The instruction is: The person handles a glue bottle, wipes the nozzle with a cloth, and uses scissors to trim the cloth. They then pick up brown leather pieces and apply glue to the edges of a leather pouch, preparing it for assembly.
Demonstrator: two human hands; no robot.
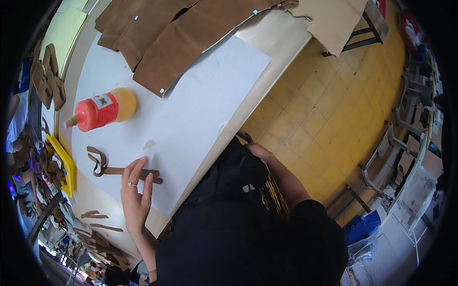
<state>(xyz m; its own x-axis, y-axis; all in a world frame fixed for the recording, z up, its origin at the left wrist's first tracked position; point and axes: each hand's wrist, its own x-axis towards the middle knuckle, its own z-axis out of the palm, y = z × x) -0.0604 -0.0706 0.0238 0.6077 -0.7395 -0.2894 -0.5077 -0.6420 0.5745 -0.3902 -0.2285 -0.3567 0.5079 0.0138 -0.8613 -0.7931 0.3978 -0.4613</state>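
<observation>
My left hand (136, 198) is over the white sheet on the table, its fingers stretched out and the thumb apart from the index finger. Under and beside its fingertips lie narrow brown strips (117, 171), one of them with a curled end. Whether the fingers touch them I cannot tell. Off the table's edge, beside my dark clothing, my right hand (259, 151) is closed at a small dark piece (244, 137). That piece is too little visible to name, and most of the fingers are hidden. A red-and-amber plastic bottle (102, 110) with a nozzle lies beyond the strips.
Large brown leather-like panels (176, 47) cover the far part of the white sheet (229, 71). At the left stands a yellow tray (69, 167) beside brown scraps. Cardboard (334, 19) sits beyond the table's end. Tiled yellow floor (310, 105) and metal frames lie to the right.
</observation>
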